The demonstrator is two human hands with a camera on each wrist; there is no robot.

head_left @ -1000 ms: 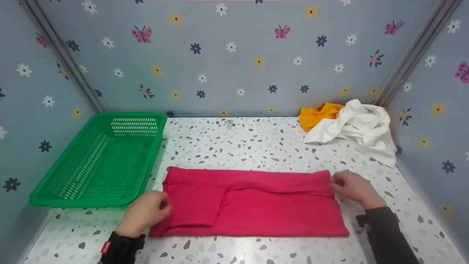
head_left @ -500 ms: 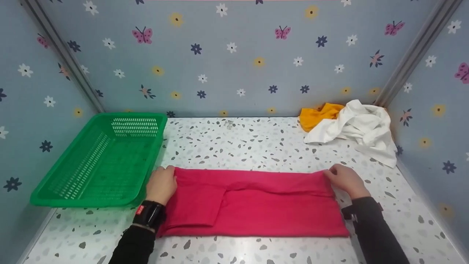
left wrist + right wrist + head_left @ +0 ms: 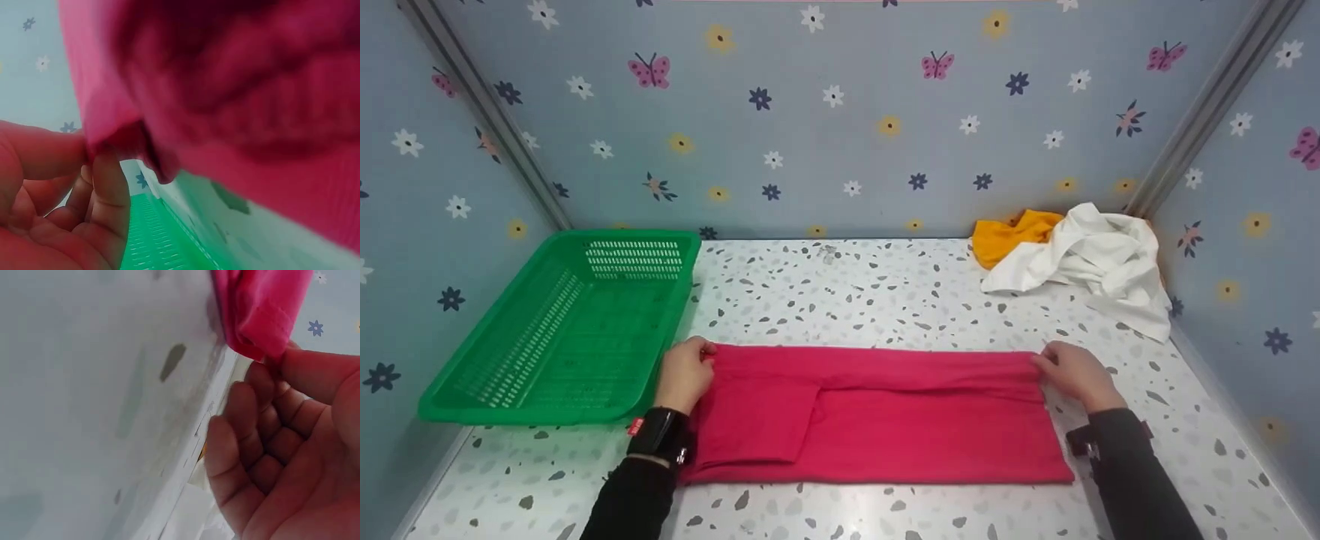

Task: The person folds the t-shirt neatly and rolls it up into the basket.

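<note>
A red-pink garment (image 3: 930, 427) lies folded into a wide flat rectangle, with a smaller folded flap on its left part; it looks like a shirt, though its exact kind is hard to tell. At its far left corner my left hand (image 3: 684, 375) pinches the cloth; the left wrist view shows thumb and forefinger closed on the edge of the fabric (image 3: 112, 124). My right hand (image 3: 1080, 375) pinches the far right corner, and in the right wrist view the cloth (image 3: 264, 320) sits between thumb and forefinger, the other fingers loosely curled. The far edge runs straight between both hands.
Left of the garment stands a green plastic basket (image 3: 585, 415), close beside my left hand. A crumpled white cloth (image 3: 1110, 255) and an orange cloth (image 3: 1016, 232) lie at the back right corner. Patterned walls (image 3: 840, 150) enclose the speckled table (image 3: 825, 307) on three sides.
My left hand has moved from the garment's left side up to its far left corner and taken hold. My right hand has gripped the far right corner, and the far edge is straighter.
</note>
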